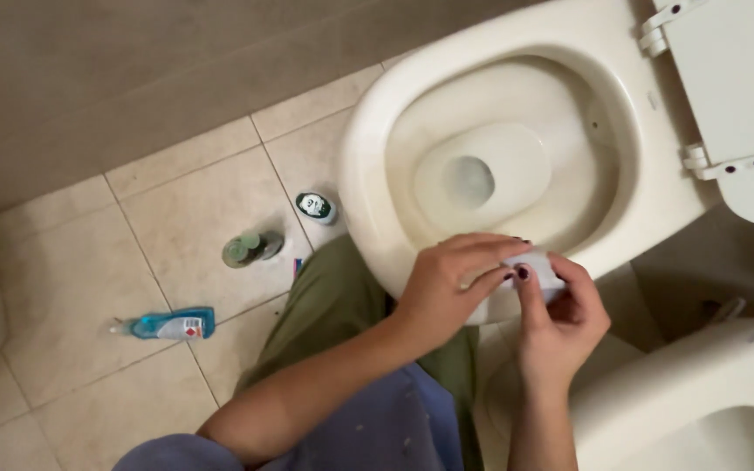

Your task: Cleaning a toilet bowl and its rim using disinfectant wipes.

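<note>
Both my hands meet over the near rim of a cream toilet bowl (368, 157), whose seat and lid are raised at the upper right. My left hand (451, 283) and my right hand (560, 318) pinch a small white wad (536, 266) between their fingertips, likely folded paper or a wipe. The wad hovers just above the bowl's front edge. My fingernails are dark. Water (469, 180) sits in the bottom of the bowl.
On the beige tiled floor lie a blue spray bottle (170, 324), a small round greenish container (250, 248) and a white-and-dark oval container (315, 208). A second white fixture (700, 410) stands at the lower right. My green trouser knee (329, 305) is by the bowl.
</note>
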